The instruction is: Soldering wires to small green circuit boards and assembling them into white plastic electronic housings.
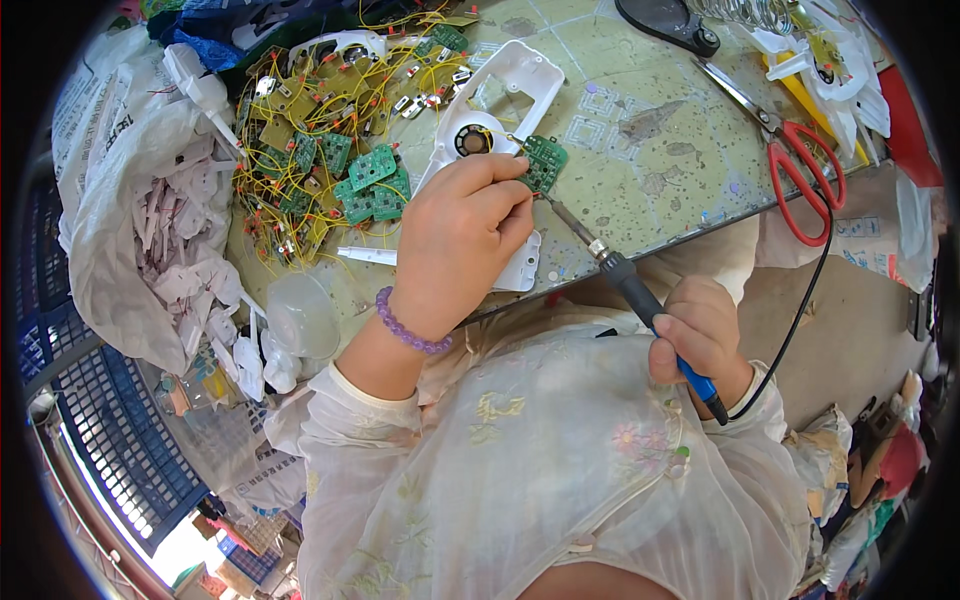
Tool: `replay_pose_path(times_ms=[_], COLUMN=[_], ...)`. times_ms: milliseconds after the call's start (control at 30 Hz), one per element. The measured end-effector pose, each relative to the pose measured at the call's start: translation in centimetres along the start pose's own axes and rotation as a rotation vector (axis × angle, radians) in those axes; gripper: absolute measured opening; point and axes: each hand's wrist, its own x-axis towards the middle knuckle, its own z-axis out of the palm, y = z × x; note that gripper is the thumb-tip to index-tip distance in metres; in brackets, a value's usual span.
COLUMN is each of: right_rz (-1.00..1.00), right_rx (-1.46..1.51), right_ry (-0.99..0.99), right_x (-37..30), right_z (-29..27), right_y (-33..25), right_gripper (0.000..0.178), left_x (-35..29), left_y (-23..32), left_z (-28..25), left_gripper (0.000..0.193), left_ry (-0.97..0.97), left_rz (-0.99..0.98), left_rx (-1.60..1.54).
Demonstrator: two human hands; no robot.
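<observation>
My left hand [455,235], with a purple bead bracelet at the wrist, is closed in a pinch at the left edge of a green circuit board [547,160]. Whether a thin wire is also between those fingers is hidden. My right hand [698,335] grips a soldering iron [630,285] with a black and blue handle. Its metal tip reaches the lower edge of the board. Partly under my left hand lies a white plastic housing [535,70], with a round speaker [472,141] in it.
Left of the housing is a heap of circuit boards [375,185] with yellow wires. A plastic bag [100,200] of white parts stands at far left, near a clear cup [302,315]. Red-handled scissors [785,155] lie at the table's right edge, by the iron's black cord [808,300].
</observation>
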Motion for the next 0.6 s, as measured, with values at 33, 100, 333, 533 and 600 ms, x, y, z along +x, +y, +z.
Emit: replay_pose_path(times_ms=[33,100,333,533,600], right_rz=[-0.024,-0.040,-0.034,-0.002,0.108], right_rx=[-0.017,-0.029,-0.051,-0.261,-0.255], right_ry=[-0.027,-0.042,-0.018,0.128,0.454], right_x=[0.1,0.2,-0.2,-0.7,0.4], right_z=[0.0,-0.1,-0.8,-3.6,-4.3], right_y=[0.0,-0.1,-0.4,0.2,1.5], right_gripper=[0.020,0.020,0.020,0.021,0.024], left_x=[-0.1,-0.1,0.0,0.1,0.4], left_y=[-0.1,-0.1,0.0,0.1,0.2], left_z=[0.1,0.1,0.1,0.0,0.4], left_gripper=[0.010,0.009,0.008,0.007,0.007], left_ry=[0.014,0.028,0.024,0.040,0.047], left_rz=[0.004,0.008,0.001,0.003,0.026], left_rx=[-0.006,-0.010,-0.005,-0.004,-0.020])
